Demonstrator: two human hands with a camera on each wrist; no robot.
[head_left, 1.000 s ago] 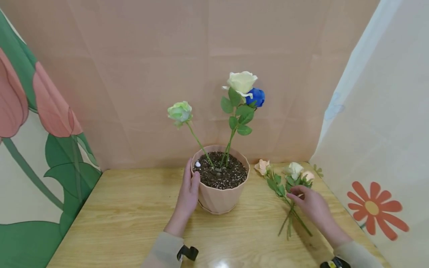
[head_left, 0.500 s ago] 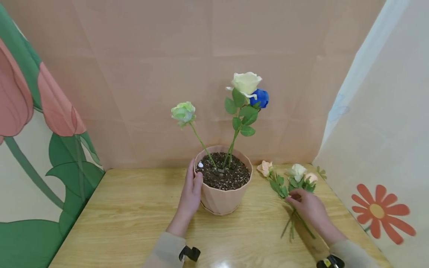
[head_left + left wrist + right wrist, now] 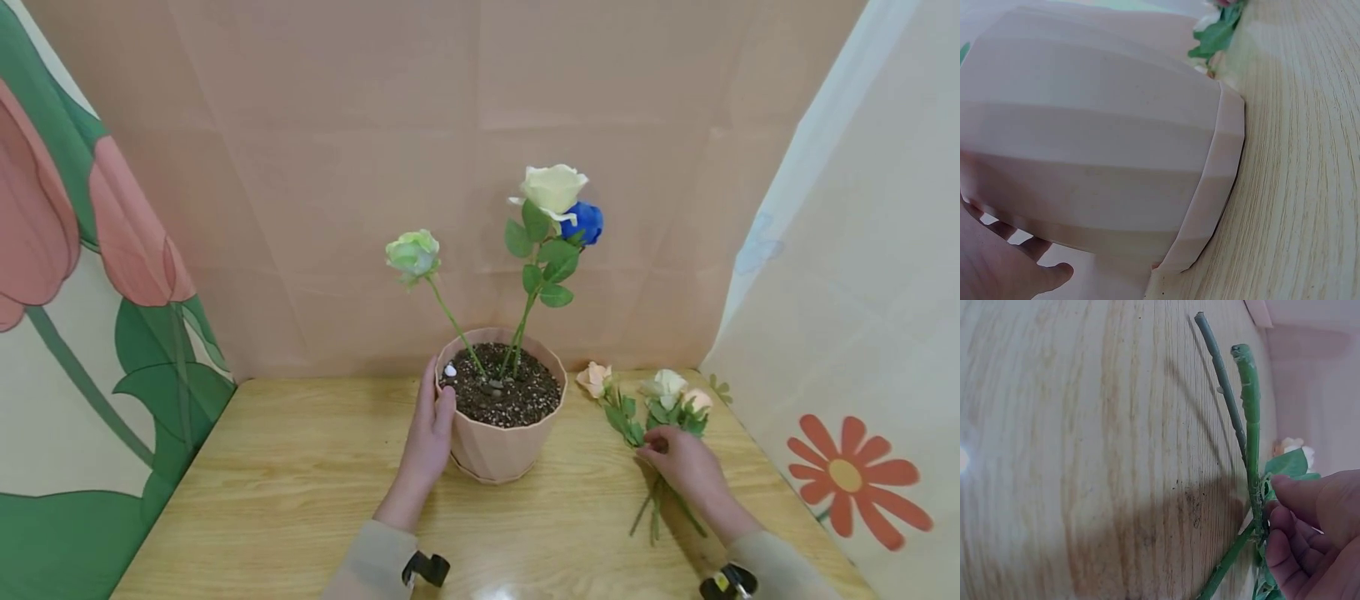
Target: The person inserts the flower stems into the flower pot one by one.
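Head view: three loose flowers [image 3: 664,387], two peach and one white, lie to the right of the pot [image 3: 498,450], their stems crossing and bare ends toward the person. The right hand [image 3: 686,467] is at the crossing, fingers curled, thumb and forefinger pinching; which of the stems [image 3: 1252,437] is taken cannot be told. The left hand [image 3: 426,437] rests against the pot's left side, fingers extended, clasping nothing. Inside the pot, a green rose [image 3: 414,253] leans left from the soil [image 3: 517,407]; a white rose [image 3: 555,188] and a blue rose [image 3: 583,223] rise together, leaning right. Under the pot is the table [image 3: 300,467]; behind it hangs a pink backdrop [image 3: 360,125].

Assessment: the step in hand appears to be picking one flower from the bunch while the pot is steadied. The next move would call for freeing that stem without dragging its neighbours, then bringing its bare end over the soil.
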